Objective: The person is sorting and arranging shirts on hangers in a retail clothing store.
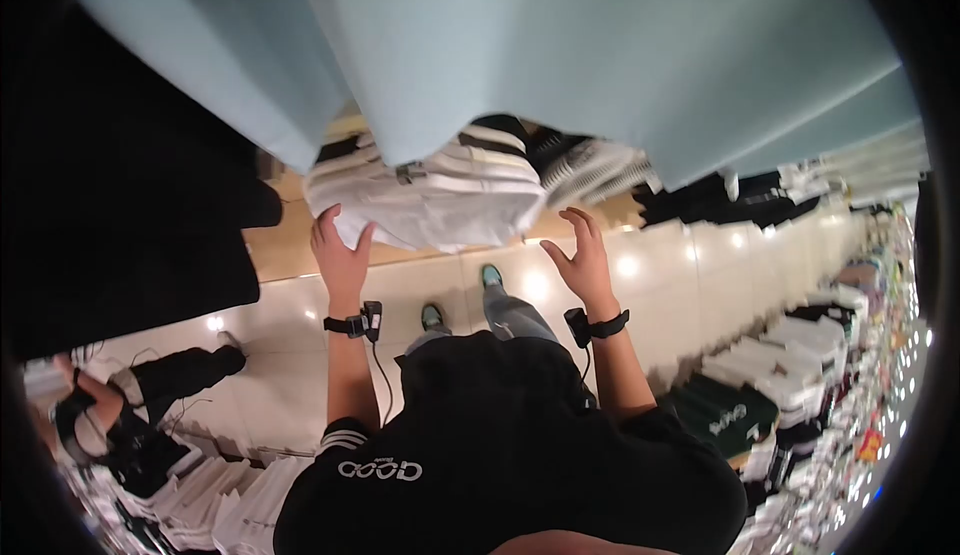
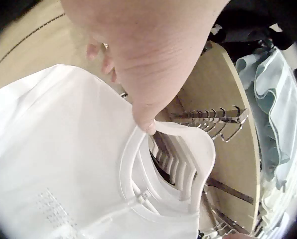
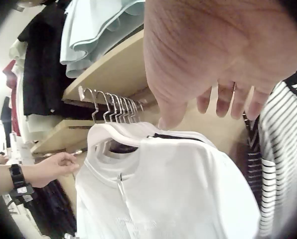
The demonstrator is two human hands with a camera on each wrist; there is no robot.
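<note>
A white shirt (image 1: 420,217) hangs foremost in a row of garments, with a white hanger (image 2: 203,149) in its collar. My left hand (image 1: 343,260) is at one shoulder of it, fingers loosely bent; in the left wrist view its thumb overlaps the hanger near the collar, and contact is unclear. On the other side, my right hand (image 1: 588,265) is held apart from the white shirt (image 3: 173,184), thumb and fingers spread, holding nothing. The right wrist view shows the left hand (image 3: 54,169) beside the opposite shoulder.
Metal hooks (image 3: 113,107) hang below a wooden shelf (image 3: 108,69). Light blue garments (image 1: 600,45) hang above, black ones (image 1: 120,195) at the left, striped ones (image 3: 288,144) beside the right hand. Folded clothes (image 1: 730,410) lie at the lower right; another person (image 1: 130,405) is at the lower left.
</note>
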